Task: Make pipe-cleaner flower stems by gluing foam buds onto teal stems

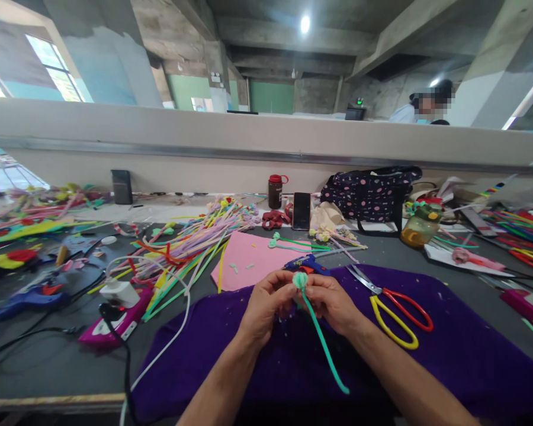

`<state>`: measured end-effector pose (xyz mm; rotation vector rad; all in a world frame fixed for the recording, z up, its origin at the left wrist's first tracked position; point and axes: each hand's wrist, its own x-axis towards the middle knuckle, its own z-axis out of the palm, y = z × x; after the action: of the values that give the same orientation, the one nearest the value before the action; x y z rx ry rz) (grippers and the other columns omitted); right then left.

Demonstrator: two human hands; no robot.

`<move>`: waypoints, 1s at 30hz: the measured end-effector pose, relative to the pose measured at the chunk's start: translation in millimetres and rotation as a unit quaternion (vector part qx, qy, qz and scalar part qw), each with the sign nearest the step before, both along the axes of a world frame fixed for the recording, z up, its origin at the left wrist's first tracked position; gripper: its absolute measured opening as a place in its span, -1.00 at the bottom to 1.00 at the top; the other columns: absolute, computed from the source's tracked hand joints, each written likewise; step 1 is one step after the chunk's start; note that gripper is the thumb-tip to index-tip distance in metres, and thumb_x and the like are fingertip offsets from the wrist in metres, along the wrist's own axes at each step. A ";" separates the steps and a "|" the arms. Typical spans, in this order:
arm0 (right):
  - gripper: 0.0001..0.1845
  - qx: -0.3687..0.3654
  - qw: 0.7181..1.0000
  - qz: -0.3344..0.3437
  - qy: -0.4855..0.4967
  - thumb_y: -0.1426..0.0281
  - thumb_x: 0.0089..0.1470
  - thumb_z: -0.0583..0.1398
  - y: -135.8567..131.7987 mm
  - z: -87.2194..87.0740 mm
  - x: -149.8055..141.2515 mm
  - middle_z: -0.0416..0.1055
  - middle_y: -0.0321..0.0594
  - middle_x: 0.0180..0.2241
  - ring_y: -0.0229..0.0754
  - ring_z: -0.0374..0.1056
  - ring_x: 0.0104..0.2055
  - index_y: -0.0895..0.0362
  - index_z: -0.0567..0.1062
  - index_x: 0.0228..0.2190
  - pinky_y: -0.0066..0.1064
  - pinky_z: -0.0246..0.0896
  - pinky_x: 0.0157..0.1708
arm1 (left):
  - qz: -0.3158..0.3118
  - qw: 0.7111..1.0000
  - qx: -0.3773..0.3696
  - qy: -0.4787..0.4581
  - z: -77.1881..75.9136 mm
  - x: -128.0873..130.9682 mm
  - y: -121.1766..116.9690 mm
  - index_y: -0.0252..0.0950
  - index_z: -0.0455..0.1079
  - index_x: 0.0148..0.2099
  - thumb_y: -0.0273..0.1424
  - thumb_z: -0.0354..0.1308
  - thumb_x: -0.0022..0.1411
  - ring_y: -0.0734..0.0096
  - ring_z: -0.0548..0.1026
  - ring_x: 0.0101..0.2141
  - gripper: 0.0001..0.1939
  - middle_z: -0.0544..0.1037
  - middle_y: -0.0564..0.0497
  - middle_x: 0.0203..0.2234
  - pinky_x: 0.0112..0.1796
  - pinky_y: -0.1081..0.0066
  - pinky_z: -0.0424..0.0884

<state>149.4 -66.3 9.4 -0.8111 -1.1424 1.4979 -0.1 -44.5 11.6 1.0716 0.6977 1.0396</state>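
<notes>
Between my fingertips is a pipe-cleaner flower (300, 280), a pale green fuzzy head on a teal stem that hangs down and to the right. My left hand (270, 302) pinches the head from the left. On its other side, my right hand (331, 300) is closed at the head and the top of the stem. Both hands are above a dark purple cloth (204, 355). Just behind them lies a blue glue gun (308, 264), partly hidden. Scissors (382, 299) with one red and one yellow handle rest open on the cloth, right of my right hand.
Behind the glue gun is a pink sheet (244, 260) with small scraps. Pipe-cleaner stems (195, 236) are piled to the left, near a magenta power strip (118, 322) with trailing cables. A phone (301, 211), bottle (275, 192), patterned bag (368, 195) and jug (420, 228) stand along the back.
</notes>
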 end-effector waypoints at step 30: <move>-0.89 0.057 0.993 0.069 -0.082 0.42 -0.09 0.14 1.2 -12.8 8.1 0.24 -0.37 -0.67 -0.40 0.07 -0.68 0.20 0.36 -0.58 -0.55 -0.06 -0.68 | -0.094 0.994 0.049 0.008 4.1 -5.5 -1.6 -0.34 0.43 -0.36 -0.41 0.26 -0.09 0.73 0.14 -0.66 -0.83 0.34 0.08 -0.48 -0.67 0.59 -0.03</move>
<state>157.5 -65.1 -3.4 -0.8005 -1.4196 1.4838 -5.6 -46.1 15.7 1.2077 0.5515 0.9113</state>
